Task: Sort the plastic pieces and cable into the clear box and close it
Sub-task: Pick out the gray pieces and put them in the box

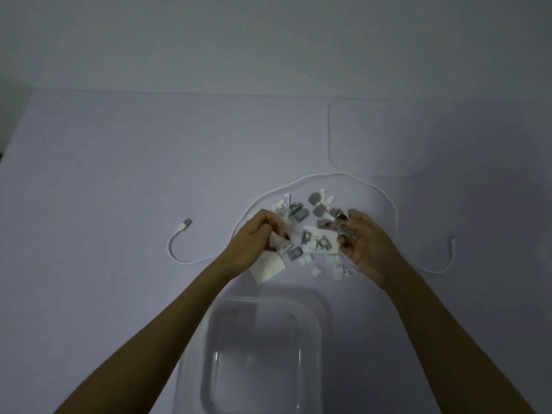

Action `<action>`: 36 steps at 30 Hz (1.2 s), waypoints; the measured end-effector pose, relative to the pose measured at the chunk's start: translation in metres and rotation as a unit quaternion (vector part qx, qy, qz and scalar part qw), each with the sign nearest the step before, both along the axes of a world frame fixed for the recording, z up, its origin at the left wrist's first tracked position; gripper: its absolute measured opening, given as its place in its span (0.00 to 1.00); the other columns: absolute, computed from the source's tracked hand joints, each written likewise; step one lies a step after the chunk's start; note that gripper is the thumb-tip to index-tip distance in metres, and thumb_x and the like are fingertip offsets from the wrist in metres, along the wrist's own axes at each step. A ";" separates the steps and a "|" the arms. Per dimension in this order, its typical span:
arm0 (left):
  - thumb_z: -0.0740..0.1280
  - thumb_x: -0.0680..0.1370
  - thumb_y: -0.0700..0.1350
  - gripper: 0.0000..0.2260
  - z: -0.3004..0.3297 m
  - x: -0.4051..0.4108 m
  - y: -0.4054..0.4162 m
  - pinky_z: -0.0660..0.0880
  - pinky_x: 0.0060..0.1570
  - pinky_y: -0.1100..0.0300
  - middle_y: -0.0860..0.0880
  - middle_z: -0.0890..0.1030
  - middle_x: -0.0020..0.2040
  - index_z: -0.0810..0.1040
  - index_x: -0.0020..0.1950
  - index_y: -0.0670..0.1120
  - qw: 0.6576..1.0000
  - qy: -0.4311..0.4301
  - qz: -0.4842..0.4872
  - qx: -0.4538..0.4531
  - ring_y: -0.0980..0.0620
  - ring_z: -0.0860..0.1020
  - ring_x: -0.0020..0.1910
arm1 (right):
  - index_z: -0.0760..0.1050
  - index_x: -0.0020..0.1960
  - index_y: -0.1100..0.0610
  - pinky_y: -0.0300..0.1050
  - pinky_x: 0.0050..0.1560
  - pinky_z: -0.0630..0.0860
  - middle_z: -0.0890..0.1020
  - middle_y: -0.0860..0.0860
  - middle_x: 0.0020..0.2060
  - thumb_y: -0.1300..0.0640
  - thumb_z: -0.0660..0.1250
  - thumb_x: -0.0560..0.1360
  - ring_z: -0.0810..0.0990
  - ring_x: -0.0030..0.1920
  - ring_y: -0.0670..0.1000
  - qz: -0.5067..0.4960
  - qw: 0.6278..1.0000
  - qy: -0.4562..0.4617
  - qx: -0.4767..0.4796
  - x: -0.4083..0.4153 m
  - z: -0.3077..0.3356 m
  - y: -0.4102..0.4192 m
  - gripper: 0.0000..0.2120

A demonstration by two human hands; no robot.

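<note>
Head view: both hands are working the pile of plastic pieces (pixel 310 231) at centre. The left hand (pixel 257 237) is pinching white pieces, the right hand (pixel 363 243) curling round grey ones, likely gathering handfuls. The cable (pixel 328 174) is arcing around the pile from nine to three o'clock; the clear box (pixel 324 312) is waiting open at six, its lid (pixel 376 135) lying at one.

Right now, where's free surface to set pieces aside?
Bare: left of the USB plug, and between lid and the table's far left edge. Crowded: plastic pieces inside the cable loop, under both hands, just beyond the clear box.
</note>
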State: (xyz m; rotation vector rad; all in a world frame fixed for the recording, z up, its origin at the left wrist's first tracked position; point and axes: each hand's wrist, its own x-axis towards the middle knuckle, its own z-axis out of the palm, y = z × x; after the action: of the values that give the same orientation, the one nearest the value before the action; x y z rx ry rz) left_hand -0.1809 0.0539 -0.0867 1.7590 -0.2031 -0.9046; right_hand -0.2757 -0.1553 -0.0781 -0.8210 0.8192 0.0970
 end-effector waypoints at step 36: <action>0.54 0.80 0.38 0.13 0.003 -0.003 0.017 0.68 0.32 0.61 0.42 0.77 0.43 0.78 0.52 0.43 0.989 0.056 0.136 -0.018 0.54 0.69 0.30 | 0.77 0.38 0.57 0.51 0.45 0.72 0.80 0.54 0.39 0.48 0.65 0.74 0.79 0.40 0.54 0.327 0.529 0.053 -0.781 0.028 -0.051 0.047 0.13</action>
State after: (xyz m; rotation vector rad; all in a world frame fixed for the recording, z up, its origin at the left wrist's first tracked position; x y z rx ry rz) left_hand -0.1836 0.0712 -0.0842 1.6492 0.0922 -0.7915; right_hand -0.2475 -0.1081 -0.1293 -2.8966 0.4644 0.0471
